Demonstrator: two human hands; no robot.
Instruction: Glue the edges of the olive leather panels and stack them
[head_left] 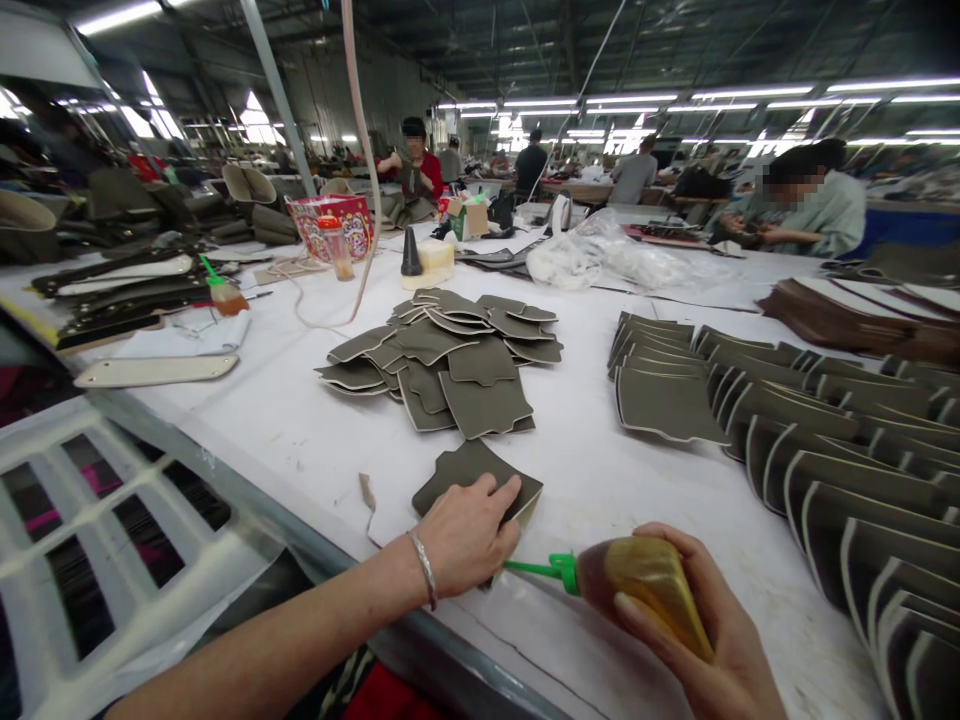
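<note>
My left hand [469, 535] rests with curled fingers on a dark grey cut piece [469, 472] lying on the white table [300, 420], pinning its near edge. A silver bracelet sits on that wrist. My right hand [705, 630] is wrapped round an amber glue bottle [645, 585]. The bottle's green nozzle [536, 569] points left toward the piece under my left hand. A loose heap of the same grey pieces [450, 360] lies just beyond.
Rows of overlapped grey pieces [825, 450] fill the right side. A white plastic crate [90, 520] stands at the left edge. Another glue bottle [223, 292], a patterned tin [334, 225], a plastic bag [600, 255] and seated workers [806, 205] are farther back.
</note>
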